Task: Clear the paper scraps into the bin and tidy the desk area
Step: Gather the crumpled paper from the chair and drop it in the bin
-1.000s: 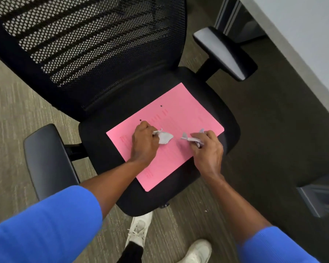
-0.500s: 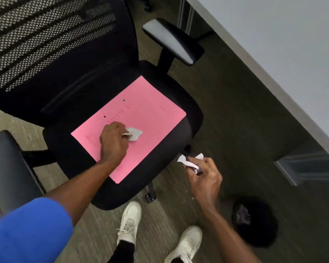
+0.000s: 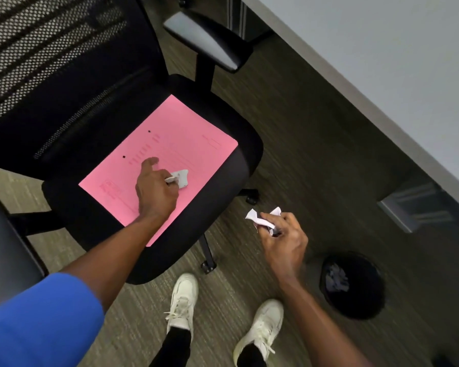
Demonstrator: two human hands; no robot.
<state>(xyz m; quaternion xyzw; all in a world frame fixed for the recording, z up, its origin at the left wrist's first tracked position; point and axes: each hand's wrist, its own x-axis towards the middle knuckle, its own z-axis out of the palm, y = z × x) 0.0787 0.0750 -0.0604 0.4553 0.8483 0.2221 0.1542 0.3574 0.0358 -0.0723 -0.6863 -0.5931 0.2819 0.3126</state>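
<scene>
Two scraps are seen: one crumpled scrap (image 3: pixel 181 177) is pinched by left hand (image 3: pixel 154 192) on 1 pink sheet (image 3: pixel 170 154), other scrap (image 3: pixel 260 219) is gripped in right hand (image 3: pixel 284 242), near 1 bin (image 3: pixel 355 311).

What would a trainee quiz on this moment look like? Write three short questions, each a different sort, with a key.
1. True or false: the bin already holds scraps.
2. Which hand is over the floor? A) left hand B) right hand
3. Fill in: the left hand's scrap is over the pink ____ on the chair.

Key: 1 true; 2 B, its grip shut on crumpled scraps; 3 sheet.
</scene>
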